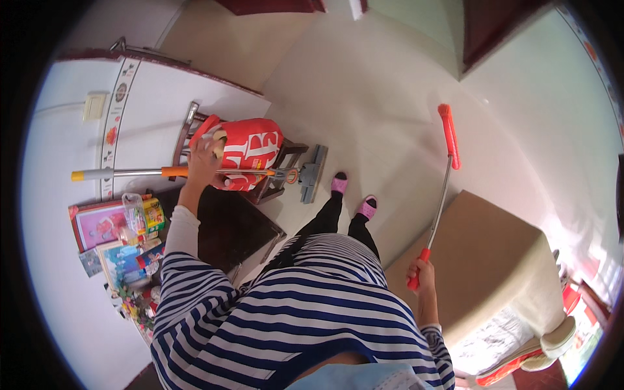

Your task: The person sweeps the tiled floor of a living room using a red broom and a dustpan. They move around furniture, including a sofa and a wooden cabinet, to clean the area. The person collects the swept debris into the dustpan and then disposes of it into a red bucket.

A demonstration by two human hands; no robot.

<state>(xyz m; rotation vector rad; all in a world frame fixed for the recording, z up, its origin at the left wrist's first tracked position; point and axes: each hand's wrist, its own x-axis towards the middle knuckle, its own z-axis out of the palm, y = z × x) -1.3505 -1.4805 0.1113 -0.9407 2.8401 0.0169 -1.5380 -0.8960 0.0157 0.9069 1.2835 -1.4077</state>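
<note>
My right hand (423, 274) grips the red handle of a long-handled duster (441, 202). Its thin metal rod points away from me and ends in a fuzzy orange-red head. My left hand (204, 158), blurred, covers part of the pole of a flat mop (170, 171); whether the fingers close around it cannot be told. The mop's grey head (311, 174) rests on the floor. Right beside that hand, a red bag with white lettering (258, 141) sits on a dark wooden chair (292, 151). Something yellowish (220, 146) shows near the fingers, partly hidden.
A dark table (229, 229) at left bears framed pictures (100, 226), a plastic jug (134, 212) and flowers (131, 307). On the right stands a large brown-covered piece of furniture (473, 253). My feet in pink shoes (340, 184) are on the pale floor (380, 136).
</note>
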